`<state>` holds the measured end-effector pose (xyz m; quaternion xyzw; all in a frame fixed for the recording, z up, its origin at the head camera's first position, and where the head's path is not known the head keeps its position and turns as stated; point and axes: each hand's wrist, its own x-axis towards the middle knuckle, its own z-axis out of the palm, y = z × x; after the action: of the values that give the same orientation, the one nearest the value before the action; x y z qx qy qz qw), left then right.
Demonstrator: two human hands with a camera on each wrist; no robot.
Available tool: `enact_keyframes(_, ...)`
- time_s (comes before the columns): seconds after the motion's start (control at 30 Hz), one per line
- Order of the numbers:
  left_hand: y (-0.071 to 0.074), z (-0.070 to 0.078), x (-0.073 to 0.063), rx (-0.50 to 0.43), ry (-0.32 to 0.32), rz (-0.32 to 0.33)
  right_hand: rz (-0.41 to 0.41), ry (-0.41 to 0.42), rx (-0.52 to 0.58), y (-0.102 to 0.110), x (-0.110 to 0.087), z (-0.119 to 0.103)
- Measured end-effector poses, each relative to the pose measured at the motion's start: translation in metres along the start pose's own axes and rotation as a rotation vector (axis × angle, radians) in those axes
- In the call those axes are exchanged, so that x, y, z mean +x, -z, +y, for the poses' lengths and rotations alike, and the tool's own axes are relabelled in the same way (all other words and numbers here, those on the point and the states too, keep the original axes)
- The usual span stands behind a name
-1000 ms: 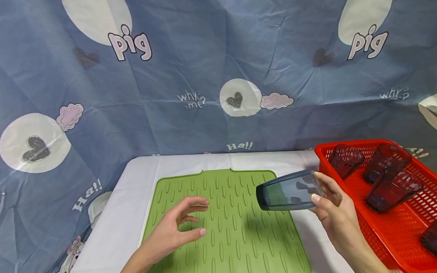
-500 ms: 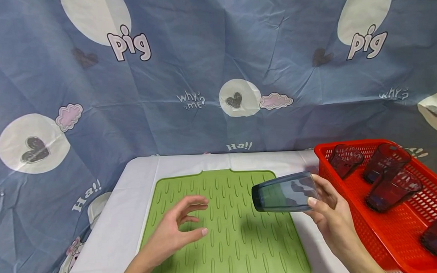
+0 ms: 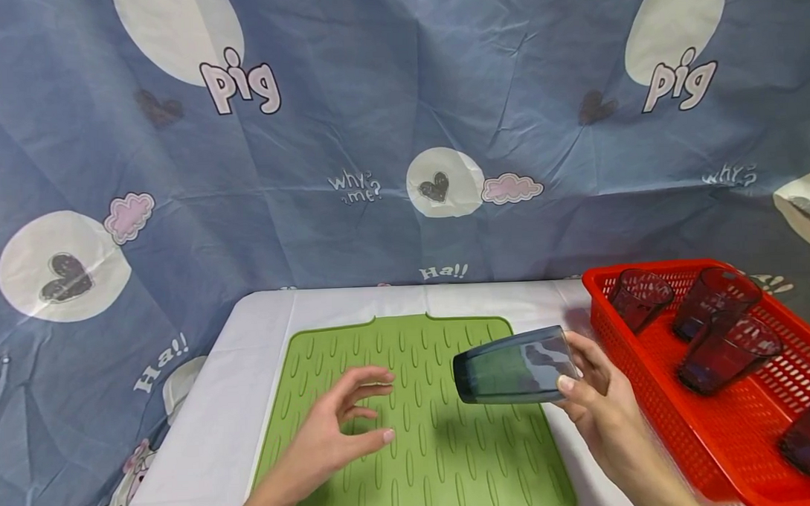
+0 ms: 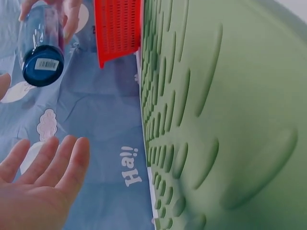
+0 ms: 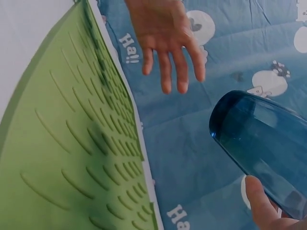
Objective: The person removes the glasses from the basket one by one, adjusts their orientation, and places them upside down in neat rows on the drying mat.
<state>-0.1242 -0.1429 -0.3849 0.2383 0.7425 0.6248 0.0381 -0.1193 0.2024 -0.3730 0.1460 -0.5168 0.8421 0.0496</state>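
Note:
A clear blue drinking glass (image 3: 509,368) lies sideways in the air above a green ridged mat (image 3: 412,461), its thick base pointing left. My right hand (image 3: 605,410) grips it near the rim, thumb on the near side. A white barcode label shows on the base of the glass (image 4: 43,64) in the left wrist view. My left hand (image 3: 337,426) hovers over the mat's left part with fingers relaxed and spread from the thumb, holding nothing. A gap separates it from the glass base; the right wrist view shows the left hand (image 5: 168,43) apart from the glass too.
A red plastic basket (image 3: 706,436) stands at the right, with several glasses (image 3: 730,349) inside. White cloth (image 3: 204,446) covers the table under the mat. A blue printed curtain (image 3: 351,240) hangs behind the table's far edge.
My right hand has carried the glass left and slightly down, away from the basket. My left hand has shifted only slightly to the right.

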Motion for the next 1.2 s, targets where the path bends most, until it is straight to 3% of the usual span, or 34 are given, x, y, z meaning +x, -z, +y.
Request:
enact_keyframes(0.27, -0.008, 0.000, 0.000, -0.033, 0.084, 0.009, -0.012, -0.035, -0.006, -0.009, -0.004, 0.005)
enact_keyframes(0.83, -0.019, -0.003, -0.003, -0.146, 0.047, -0.087, -0.155, -0.045, 0.036, -0.020, -0.009, 0.019)
enact_keyframes(1.03, -0.026, -0.004, -0.003, -0.189, 0.106, -0.077, -0.141, -0.115, 0.072, -0.026, -0.012, 0.022)
enact_keyframes(1.2, -0.030, -0.004, -0.004, -0.221, 0.112, -0.068, -0.115, -0.184, 0.098, -0.031, -0.015, 0.027)
